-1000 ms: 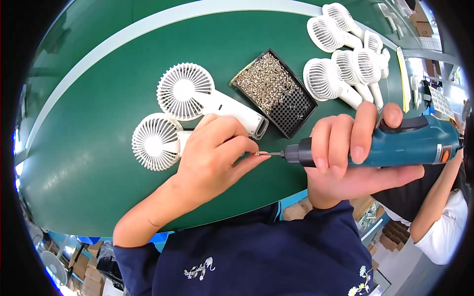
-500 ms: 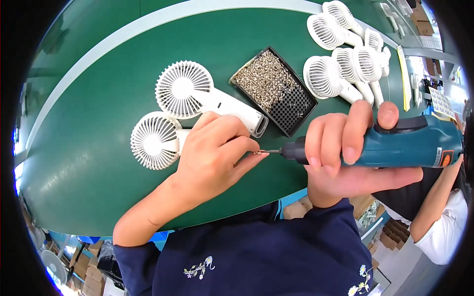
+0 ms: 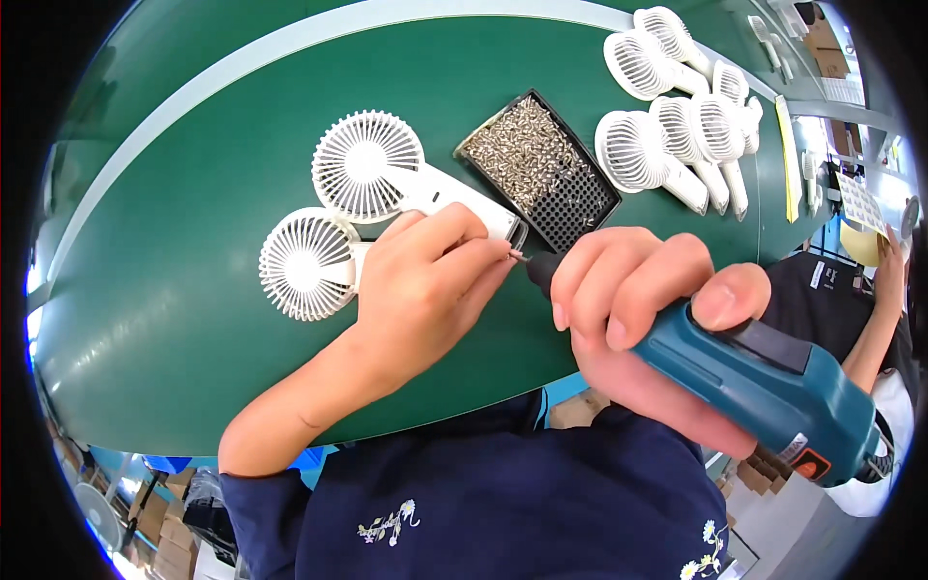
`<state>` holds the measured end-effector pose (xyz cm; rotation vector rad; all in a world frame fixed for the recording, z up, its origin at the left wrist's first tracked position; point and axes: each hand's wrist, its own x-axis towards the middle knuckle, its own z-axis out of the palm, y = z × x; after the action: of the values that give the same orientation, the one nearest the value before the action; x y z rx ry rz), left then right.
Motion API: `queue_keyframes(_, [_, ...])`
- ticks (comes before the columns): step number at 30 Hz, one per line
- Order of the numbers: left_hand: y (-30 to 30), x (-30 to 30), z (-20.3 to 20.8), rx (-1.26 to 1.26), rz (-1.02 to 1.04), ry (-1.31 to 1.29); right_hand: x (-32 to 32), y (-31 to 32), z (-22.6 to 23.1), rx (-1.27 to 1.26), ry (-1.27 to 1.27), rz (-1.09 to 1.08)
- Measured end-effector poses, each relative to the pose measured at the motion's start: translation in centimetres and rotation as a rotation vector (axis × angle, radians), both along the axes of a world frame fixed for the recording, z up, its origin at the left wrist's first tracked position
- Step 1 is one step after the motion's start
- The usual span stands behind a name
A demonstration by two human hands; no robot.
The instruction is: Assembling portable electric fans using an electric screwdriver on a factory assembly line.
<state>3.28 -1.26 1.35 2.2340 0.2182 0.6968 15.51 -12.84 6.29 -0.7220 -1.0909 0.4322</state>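
Observation:
My left hand (image 3: 420,280) is closed in a pinch, with a tiny metal screw (image 3: 513,255) at thumb and forefinger, mostly hidden. It covers the handle of the lower white handheld fan (image 3: 307,263). My right hand (image 3: 638,309) grips a teal electric screwdriver (image 3: 764,372), thumb beside its dark lever. The tool slants up to the left, its bit meeting my left fingertips. Just beyond, the upper white handheld fan (image 3: 367,164) lies with its handle end close to those fingertips. A black perforated tray (image 3: 565,217) of small silvery screws (image 3: 517,145) sits behind the screwdriver's nose.
Several white fans (image 3: 633,150) are heaped at the far right of the green table (image 3: 193,319). A yellow strip (image 3: 788,159) lies beside them. At the right edge another person's arm (image 3: 884,290) reaches past a sheet (image 3: 860,203). Cardboard boxes (image 3: 174,551) stand below at left.
The screwdriver has swung from nearly level to slanting, its rear lower and its tip raised. My left fingertips have moved up slightly, close to the upper fan's handle end.

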Motion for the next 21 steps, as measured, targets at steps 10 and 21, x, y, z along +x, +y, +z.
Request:
queue_keyframes(10, [-0.2,-0.1,-0.5,0.066,0.014,0.045,-0.9,0.0,0.0,-0.039,0.123,-0.026])
queue_keyframes(21, [2.5,-2.0,2.4,-0.129,0.012,0.035,-0.3,0.1,-0.4,-0.031,0.112,0.071])
